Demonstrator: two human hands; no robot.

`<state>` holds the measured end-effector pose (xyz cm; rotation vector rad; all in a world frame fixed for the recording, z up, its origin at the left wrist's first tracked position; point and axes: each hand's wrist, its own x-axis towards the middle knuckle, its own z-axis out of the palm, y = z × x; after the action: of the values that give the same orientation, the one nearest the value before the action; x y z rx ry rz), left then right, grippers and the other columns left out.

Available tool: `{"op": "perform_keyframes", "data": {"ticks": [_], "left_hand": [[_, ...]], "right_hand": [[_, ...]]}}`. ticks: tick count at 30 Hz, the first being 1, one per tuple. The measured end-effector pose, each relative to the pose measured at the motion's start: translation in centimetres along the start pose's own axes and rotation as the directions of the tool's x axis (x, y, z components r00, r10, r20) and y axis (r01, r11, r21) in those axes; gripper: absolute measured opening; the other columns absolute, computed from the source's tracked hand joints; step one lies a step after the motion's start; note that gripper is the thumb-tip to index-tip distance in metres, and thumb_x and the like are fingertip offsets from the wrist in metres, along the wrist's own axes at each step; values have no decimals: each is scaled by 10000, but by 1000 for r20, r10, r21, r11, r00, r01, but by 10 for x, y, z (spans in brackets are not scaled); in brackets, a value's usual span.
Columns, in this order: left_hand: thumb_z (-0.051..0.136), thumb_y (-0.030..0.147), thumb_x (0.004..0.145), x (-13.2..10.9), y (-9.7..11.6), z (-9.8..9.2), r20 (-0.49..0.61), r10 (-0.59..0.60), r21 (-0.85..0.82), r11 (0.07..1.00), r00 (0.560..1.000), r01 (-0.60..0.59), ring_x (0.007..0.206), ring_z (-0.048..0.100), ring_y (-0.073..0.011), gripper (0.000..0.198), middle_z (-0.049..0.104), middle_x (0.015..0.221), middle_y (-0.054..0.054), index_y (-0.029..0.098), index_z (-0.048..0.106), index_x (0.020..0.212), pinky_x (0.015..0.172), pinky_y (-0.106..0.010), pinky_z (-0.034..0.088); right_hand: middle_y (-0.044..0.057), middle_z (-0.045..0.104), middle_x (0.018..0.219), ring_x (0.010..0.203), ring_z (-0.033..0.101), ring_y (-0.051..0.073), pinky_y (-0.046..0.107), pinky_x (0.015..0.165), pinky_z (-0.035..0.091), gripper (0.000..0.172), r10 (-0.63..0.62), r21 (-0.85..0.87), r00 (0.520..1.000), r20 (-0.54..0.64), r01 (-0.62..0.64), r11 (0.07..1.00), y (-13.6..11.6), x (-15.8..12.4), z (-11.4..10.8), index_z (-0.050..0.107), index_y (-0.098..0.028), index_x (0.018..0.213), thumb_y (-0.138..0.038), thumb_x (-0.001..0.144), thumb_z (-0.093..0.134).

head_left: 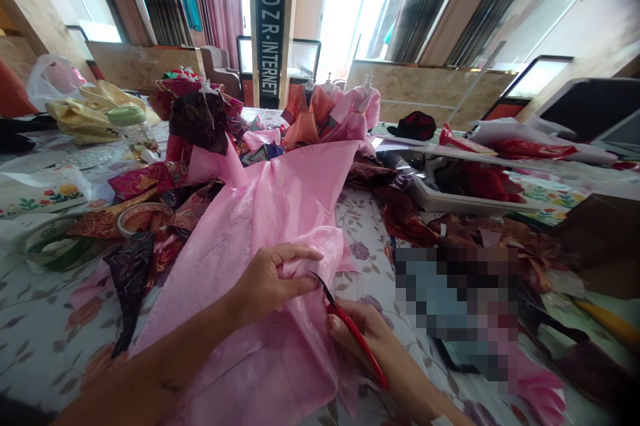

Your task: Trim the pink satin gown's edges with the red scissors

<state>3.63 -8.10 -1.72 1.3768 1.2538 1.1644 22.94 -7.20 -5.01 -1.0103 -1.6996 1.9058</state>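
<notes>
One pink cloth (pixel 240 299); left hand (pixel 265 283) grips; right hand (pixel 355 326), red scissors (pixel 367 363).

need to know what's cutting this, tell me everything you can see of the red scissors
The red scissors have a long, slim, glossy red handle and short, dark, pointed blades that look like metal. They lie diagonally, tips up and left, gripped in the right hand. The tips reach a fold of pink brocade fabric beside the left hand, which pinches that fabric. The finger loops are hidden, and whether the blades are parted is hard to tell.
</notes>
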Motion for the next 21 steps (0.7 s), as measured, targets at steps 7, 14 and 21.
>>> {"op": "perform_keyframes", "data": {"ticks": [7,14,21], "left_hand": [[751,264,682,0,-2,0,4,-48,-21,999,999,48,1057,623,-220,358,705,1068,-44,192,703,1030,892,-272,500],[761,266,670,0,-3,0,9,-60,-42,997,998,61,1042,628,-221,382,700,1072,-49,188,701,1039,886,-274,499],[765,257,676,1,-5,0,-8,-32,-50,998,999,31,970,647,-182,372,712,1020,-31,198,693,1036,870,-254,498]], "right_hand": [[-90,261,487,423,172,50,234,397,90,499,6,-15,1000,0,-6,1000,0,0,-1,408,-194,649,-638,750,611],[-78,262,499,444,179,55,238,410,107,516,-22,10,999,-47,23,1000,-9,-4,4,372,-192,580,-604,751,633],[-73,285,493,435,182,51,234,406,96,527,6,58,997,-78,-2,998,-2,0,6,410,-183,569,-629,712,651]]}}
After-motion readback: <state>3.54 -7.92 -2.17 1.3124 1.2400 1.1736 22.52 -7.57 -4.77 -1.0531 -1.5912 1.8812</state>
